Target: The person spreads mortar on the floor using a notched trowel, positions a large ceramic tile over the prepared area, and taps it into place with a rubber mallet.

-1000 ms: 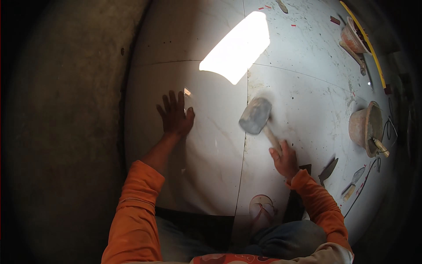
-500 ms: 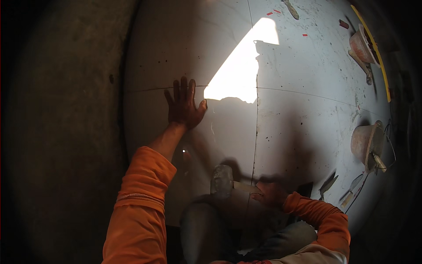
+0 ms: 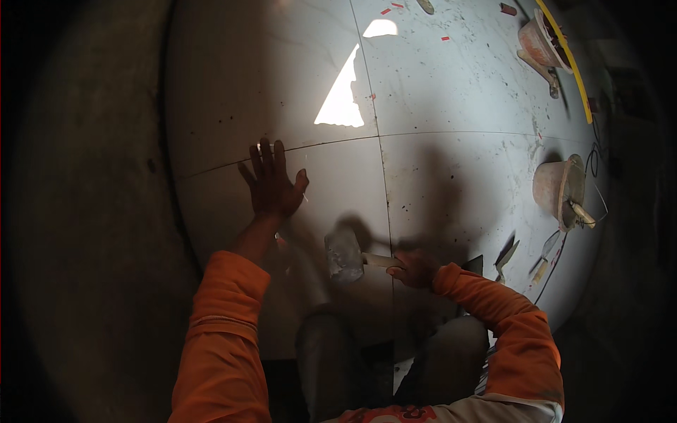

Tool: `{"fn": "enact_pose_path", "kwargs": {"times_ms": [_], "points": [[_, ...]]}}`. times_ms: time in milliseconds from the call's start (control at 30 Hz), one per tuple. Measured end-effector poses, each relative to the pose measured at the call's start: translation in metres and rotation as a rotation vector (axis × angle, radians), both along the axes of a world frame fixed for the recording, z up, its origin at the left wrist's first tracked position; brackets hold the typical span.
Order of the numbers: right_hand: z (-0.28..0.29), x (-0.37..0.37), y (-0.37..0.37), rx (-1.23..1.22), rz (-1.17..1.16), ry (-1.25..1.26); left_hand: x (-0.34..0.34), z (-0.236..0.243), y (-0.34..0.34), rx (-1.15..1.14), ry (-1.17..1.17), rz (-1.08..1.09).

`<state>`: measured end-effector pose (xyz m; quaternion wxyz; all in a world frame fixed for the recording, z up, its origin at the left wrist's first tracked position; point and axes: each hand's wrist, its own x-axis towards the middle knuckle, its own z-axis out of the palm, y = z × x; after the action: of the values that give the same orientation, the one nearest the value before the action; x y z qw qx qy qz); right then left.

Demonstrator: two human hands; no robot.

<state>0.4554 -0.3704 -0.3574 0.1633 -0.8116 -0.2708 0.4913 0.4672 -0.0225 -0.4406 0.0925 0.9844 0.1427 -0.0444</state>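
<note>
My left hand [image 3: 271, 189] lies flat with its fingers spread on a large pale floor tile [image 3: 338, 173], its fingertips reaching the joint at the tile's far edge. Closed around a pale wooden handle, my right hand [image 3: 416, 269] holds a mallet [image 3: 343, 256] with a thick, worn grey head. The head is over the same tile, to the right of my left forearm and nearer to me than my left hand. Whether it touches the tile I cannot tell.
At the right stand a bucket [image 3: 550, 185] with a wooden-handled tool in it and, farther off, a reddish bucket [image 3: 537, 46] beside a yellow strip [image 3: 571, 63]. A trowel [image 3: 506, 259] and another handled tool [image 3: 544, 261] lie near my right arm. Dark floor borders the tiles at left.
The mallet and my right hand have moved forward over the tile. My left hand stays spread near the joint. The bright patch has shrunk and split in two, and the view has shifted.
</note>
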Motion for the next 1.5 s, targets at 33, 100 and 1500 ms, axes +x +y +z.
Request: {"fn": "enact_pose_path", "kwargs": {"times_ms": [33, 100, 1500], "points": [[-0.011, 0.002, -0.005, -0.035, -0.017, -0.021, 0.0, 0.004, -0.002, -0.005, 0.017, 0.017], [-0.013, 0.005, -0.008, -0.079, -0.05, -0.04, -0.002, 0.006, -0.005, -0.019, 0.037, 0.017], [0.021, -0.378, -0.183, -0.126, 0.223, 0.004, -0.312, -0.02, -0.126, 0.081, -0.029, -0.23]]}}
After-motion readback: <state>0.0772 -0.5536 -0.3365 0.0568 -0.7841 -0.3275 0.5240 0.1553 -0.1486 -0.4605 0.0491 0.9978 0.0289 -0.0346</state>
